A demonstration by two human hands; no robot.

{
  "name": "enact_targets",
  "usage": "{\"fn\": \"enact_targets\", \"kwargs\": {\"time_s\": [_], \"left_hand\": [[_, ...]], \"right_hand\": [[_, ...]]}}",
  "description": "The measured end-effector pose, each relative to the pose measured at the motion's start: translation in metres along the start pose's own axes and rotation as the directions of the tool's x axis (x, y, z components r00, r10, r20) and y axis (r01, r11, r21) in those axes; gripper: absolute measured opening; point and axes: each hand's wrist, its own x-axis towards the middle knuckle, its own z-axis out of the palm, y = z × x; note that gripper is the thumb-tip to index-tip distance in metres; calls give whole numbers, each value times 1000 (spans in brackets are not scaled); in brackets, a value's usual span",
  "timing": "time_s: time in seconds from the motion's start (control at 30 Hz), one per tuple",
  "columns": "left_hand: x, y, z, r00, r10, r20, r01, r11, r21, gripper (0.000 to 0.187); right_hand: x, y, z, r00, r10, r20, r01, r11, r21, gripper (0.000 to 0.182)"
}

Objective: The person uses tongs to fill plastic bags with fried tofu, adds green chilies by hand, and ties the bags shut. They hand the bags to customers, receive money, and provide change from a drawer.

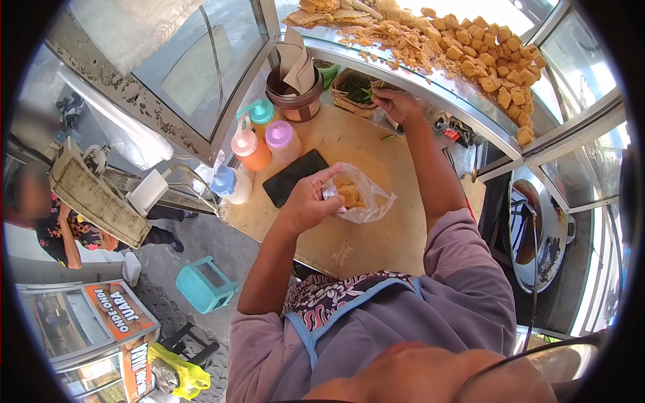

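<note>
A clear plastic bag (368, 209) with golden fried pieces (351, 195) inside rests on the wooden counter (316, 235). The fingers of my left hand (311, 201) are closed on the bag's left edge. My right hand (395, 106) reaches to the back, at the rim of a woven basket (352, 101) holding green chillies, its fingers pinched around something green. A single green chilli (388, 138) lies on the counter below that hand. Beside my left hand is a black phone (293, 178), lying flat.
Sauce bottles with orange (250, 149), purple (282, 139), teal (261, 113) and blue (230, 184) tops line the left. Behind them is a brown bucket (293, 94). Fried food (484, 54) fills the glass case. A wok (537, 228) stands right; a person (67, 232) is far left.
</note>
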Motion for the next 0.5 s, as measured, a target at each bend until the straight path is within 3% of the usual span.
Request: {"fn": "enact_targets", "kwargs": {"time_s": [0.07, 0.27, 0.33, 0.4, 0.5], "left_hand": [[1, -1, -2, 1000, -13, -7, 13, 1000, 18, 62], [-2, 7, -4, 999, -40, -15, 41, 999, 35, 61], [-6, 7, -6, 1000, -30, 0, 30, 997, 66, 63], [-10, 10, -9, 998, -56, 14, 52, 984, 173, 63], [-15, 11, -8, 997, 70, -32, -56, 945, 324, 63]], "right_hand": [[-24, 5, 7, 999, 45, 27, -47, 994, 103, 17], [-103, -11, 61, 865, 68, 497, -106, 993, 49, 15], [-137, -28, 95, 822, 175, 541, 9, 947, -320, 14], [-152, -17, 111, 801, 265, 537, 143, 786, -602, 20], [-166, 14, 120, 717, 61, 695, 646, 317, -694, 27]]}}
